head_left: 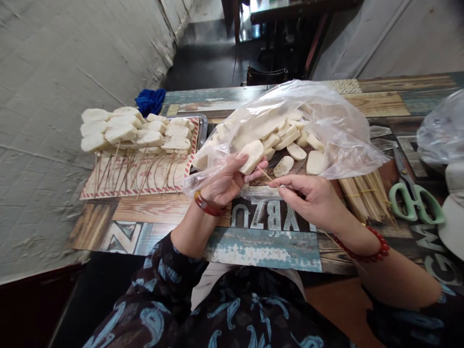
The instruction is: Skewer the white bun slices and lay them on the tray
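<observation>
Left hand (223, 181): my fingers close around a pale white oval food slice (251, 155).
Right hand (311, 195): pinches a thin bamboo skewer (267, 176), tip touching that slice.
Tabletop (264, 246): patchwork painted wood, carrying a clear plastic bag of slices (319, 121), a metal tray of skewered slices (139, 133), and green-handled scissors (413, 195).

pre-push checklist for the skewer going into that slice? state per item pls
1. Left hand grip on white slice: ok, pinched at its edge.
2. Right hand grip on skewer: ok.
3. Skewer tip at the slice's end: ok, though whether it has entered, cannot tell.
4. Left fingers out of the skewer's line: cannot tell.
5. Spare skewers near: ok.
6. Tray room: cannot tell.
</observation>
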A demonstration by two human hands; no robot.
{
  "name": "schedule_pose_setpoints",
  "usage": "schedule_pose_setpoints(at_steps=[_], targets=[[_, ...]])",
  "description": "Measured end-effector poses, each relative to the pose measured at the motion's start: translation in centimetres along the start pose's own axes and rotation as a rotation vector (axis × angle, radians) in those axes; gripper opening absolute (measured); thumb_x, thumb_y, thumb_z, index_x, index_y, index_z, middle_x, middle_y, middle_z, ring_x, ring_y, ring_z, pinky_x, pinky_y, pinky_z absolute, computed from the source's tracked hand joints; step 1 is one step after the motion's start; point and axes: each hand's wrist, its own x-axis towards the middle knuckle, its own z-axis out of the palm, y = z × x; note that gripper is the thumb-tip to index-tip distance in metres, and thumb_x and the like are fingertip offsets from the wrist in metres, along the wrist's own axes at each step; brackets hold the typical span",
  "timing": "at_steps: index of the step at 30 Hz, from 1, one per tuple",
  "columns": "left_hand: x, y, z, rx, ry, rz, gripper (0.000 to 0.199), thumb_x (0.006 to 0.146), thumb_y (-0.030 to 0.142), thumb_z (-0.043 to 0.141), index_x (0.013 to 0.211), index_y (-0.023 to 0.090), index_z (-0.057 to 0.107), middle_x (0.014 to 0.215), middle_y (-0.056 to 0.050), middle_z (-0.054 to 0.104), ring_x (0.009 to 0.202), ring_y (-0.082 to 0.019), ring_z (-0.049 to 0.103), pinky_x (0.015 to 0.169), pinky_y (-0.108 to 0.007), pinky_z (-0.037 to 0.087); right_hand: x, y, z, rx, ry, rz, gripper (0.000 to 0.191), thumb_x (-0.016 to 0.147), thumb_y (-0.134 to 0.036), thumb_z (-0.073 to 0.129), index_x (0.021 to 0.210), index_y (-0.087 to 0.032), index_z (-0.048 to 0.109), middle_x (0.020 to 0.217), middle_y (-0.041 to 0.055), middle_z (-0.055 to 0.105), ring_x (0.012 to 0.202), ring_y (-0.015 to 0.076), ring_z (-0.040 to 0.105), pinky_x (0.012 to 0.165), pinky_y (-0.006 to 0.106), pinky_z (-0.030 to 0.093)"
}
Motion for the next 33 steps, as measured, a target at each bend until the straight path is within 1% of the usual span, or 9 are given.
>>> schedule_pose_setpoints(at_steps=[3,6,9,11,14,20,25,29,33], targets=[[-0.15,0.09,0.28,-0.024,-0.018,-0.009,0.018,0.090,0.022,0.066,0.105,0.012,0.068,0.099,-0.010,0.077,0.098,-0.022,0.075,0.090,-0.033,0.061,0.04,0.01,0.01,-0.001,0.011,-0.009,0.024,0.088,-0.020,0.056,0.094,-0.015,0.079,0.066,0.0019,0.070,0.048,0.0105,0.046,0.048,0.024,0.036],[-0.33,0.21,0.54,-0.038,-0.006,-0.015,0.017,0.091,0.019,0.063,0.105,0.010,0.068,0.098,-0.010,0.077,0.092,-0.020,0.075,0.088,-0.031,0.061,0.07,0.01,0.02,-0.004,0.018,-0.022,0.025,0.088,-0.019,0.055,0.094,-0.013,0.079,0.065,0.0020,0.069,0.047,0.0095,0.044,0.046,0.023,0.034],[-0.41,0.23,0.60,-0.041,0.004,-0.017,0.016,0.091,0.018,0.062,0.103,0.010,0.069,0.097,-0.011,0.077,0.091,-0.020,0.075,0.087,-0.032,0.061,0.13,0.03,0.04,0.003,0.026,-0.027,0.025,0.088,-0.019,0.055,0.094,-0.012,0.079,0.065,0.0019,0.068,0.048,0.0092,0.045,0.047,0.022,0.035],[-0.39,0.17,0.51,-0.047,-0.011,-0.015,0.016,0.091,0.018,0.063,0.103,0.009,0.070,0.098,-0.011,0.077,0.092,-0.021,0.075,0.087,-0.032,0.061,0.18,0.07,0.06,0.007,0.026,-0.028,0.026,0.088,-0.019,0.055,0.094,-0.011,0.079,0.062,0.0009,0.066,0.048,0.0090,0.045,0.046,0.022,0.034],[-0.30,0.01,0.28,-0.058,-0.050,-0.002,0.017,0.089,0.018,0.065,0.103,0.009,0.070,0.099,-0.012,0.077,0.093,-0.021,0.075,0.088,-0.032,0.061,0.24,0.13,0.10,0.013,0.020,-0.026,0.026,0.088,-0.019,0.055,0.093,-0.011,0.079,0.059,-0.0002,0.063,0.047,0.0090,0.044,0.046,0.022,0.033],[-0.23,-0.13,0.22,-0.043,-0.077,-0.003,0.019,0.088,0.020,0.068,0.104,0.009,0.070,0.100,-0.012,0.077,0.093,-0.021,0.075,0.088,-0.031,0.061,0.25,0.16,0.10,0.012,0.028,-0.026,0.025,0.088,-0.019,0.056,0.094,-0.012,0.079,0.069,0.0018,0.071,0.050,0.0095,0.049,0.049,0.023,0.037],[-0.19,-0.19,0.34,0.009,-0.085,-0.003,0.022,0.086,0.022,0.073,0.103,0.009,0.070,0.099,-0.013,0.077,0.091,-0.021,0.075,0.086,-0.032,0.061,0.24,0.11,0.03,0.014,0.021,-0.037,0.024,0.088,-0.018,0.056,0.092,-0.012,0.079,0.064,0.0000,0.069,0.048,0.0083,0.047,0.047,0.022,0.035],[-0.16,-0.40,0.31,0.052,-0.139,0.017,0.028,0.083,0.027,0.077,0.103,0.009,0.070,0.099,-0.013,0.076,0.086,-0.020,0.074,0.080,-0.029,0.061,0.19,0.19,0.07,-0.001,0.014,-0.028,0.025,0.088,-0.019,0.056,0.093,-0.013,0.079,0.065,0.0006,0.069,0.048,0.0088,0.047,0.048,0.023,0.035],[-0.28,-0.61,0.49,0.056,-0.163,0.046,0.034,0.080,0.029,0.081,0.105,0.010,0.068,0.099,-0.012,0.076,0.089,-0.020,0.074,0.079,-0.028,0.060,0.17,0.33,0.21,-0.025,0.022,-0.032,0.026,0.090,-0.021,0.055,0.095,-0.013,0.079,0.061,0.0001,0.067,0.047,0.0096,0.046,0.047,0.023,0.034]])
